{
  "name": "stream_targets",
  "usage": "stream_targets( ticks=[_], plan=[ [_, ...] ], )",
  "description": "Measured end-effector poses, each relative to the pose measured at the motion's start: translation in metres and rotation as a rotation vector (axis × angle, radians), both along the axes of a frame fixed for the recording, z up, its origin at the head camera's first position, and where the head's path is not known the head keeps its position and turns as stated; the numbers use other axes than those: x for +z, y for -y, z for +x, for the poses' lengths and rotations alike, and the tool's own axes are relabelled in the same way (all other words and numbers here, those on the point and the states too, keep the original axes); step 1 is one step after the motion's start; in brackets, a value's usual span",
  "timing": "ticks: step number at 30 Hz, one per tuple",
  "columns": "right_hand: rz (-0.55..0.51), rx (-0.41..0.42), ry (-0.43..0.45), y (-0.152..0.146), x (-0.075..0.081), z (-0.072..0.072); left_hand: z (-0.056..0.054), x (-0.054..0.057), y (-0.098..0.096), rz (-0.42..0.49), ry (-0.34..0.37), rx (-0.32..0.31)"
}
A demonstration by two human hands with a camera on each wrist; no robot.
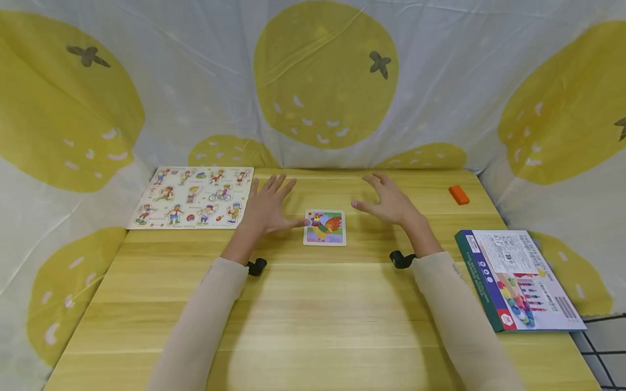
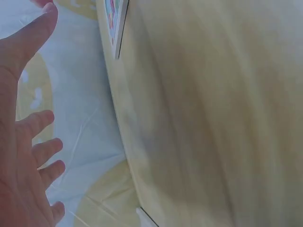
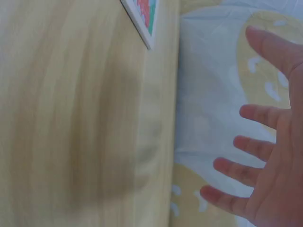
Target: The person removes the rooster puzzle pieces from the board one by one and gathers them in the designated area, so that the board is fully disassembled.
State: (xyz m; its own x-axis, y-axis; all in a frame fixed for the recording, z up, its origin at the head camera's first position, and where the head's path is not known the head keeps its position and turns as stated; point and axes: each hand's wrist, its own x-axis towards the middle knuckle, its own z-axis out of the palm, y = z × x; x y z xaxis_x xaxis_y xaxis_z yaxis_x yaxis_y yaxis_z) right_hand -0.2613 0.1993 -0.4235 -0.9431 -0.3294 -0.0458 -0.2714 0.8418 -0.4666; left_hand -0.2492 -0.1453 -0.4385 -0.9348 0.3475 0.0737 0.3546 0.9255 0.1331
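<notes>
A small square picture puzzle of a rooster (image 1: 325, 228) lies flat on the wooden table between the two hands. To its left is the left hand (image 1: 268, 209), fingers spread and holding nothing; its thumb overlaps the puzzle's left edge in the head view. On the other side the right hand (image 1: 389, 202) hovers with fingers apart, also holding nothing. Both wrist views show a corner of the puzzle, the left one its pale edge (image 2: 116, 42) and the right one its white border (image 3: 139, 23). The palms (image 2: 21, 175) face inward, toward the puzzle.
A white board with cartoon figures of children (image 1: 193, 198) lies at the back left, beside the left hand. An orange block (image 1: 459, 195) sits at the back right. Nearer on the right edge is a boxed set (image 1: 520, 279). Fruit-printed cloth (image 1: 323, 76) hangs around the table.
</notes>
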Motion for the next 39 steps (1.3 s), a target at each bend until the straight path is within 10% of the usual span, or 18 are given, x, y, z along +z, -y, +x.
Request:
stream_targets(
  ticks=[39],
  plan=[
    [-0.408, -0.038, 0.043, 0.049, -0.06, 0.013, 0.037, -0.034, -0.033, 0.159, 0.091, -0.272]
  ],
)
